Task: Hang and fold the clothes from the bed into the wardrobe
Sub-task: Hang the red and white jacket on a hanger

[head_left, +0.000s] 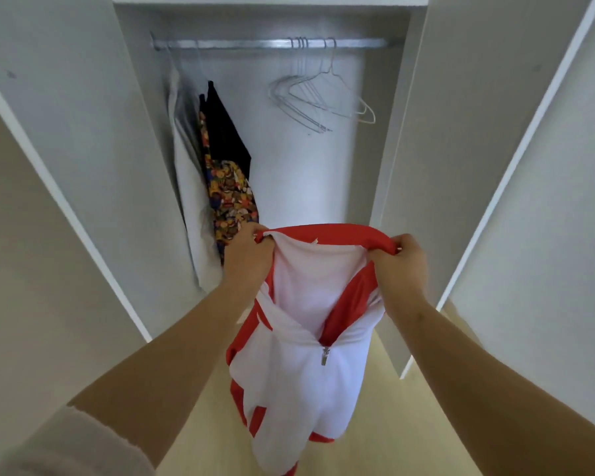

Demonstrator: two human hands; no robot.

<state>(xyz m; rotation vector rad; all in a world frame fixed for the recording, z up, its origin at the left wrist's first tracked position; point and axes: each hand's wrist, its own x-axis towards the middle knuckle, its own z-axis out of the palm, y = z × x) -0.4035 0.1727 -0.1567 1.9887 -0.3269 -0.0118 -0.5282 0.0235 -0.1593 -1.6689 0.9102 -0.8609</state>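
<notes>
**Inspector:** Nearest the camera, what did the hands have?

**Assistant:** Both were closed on one garment, a red-and-white zip jacket (299, 365). The left hand (248, 255) had its fingers (260, 237) pinched on the left end of the red collar; the right hand (404, 262) gripped the right end. The collar was stretched between them, the zip was partly undone, and the body hung free above the pale floor (382, 407), in front of the open wardrobe (93, 97).

**Inspector:** And inside?

**Assistant:** On the left of the rail (241, 44) hung a white garment (186, 173), a bright patterned garment (232, 197) and a dark garment (227, 132), close together. Further right hung a cluster of bare wire hangers (320, 97), well apart from those clothes.

**Inspector:** Progress?

**Assistant:** Judged partly done: three items were hung, while the jacket carried no hanger and was not on the rail. The bed was out of view, so what remained there could not be told. No folded clothes were visible.
</notes>
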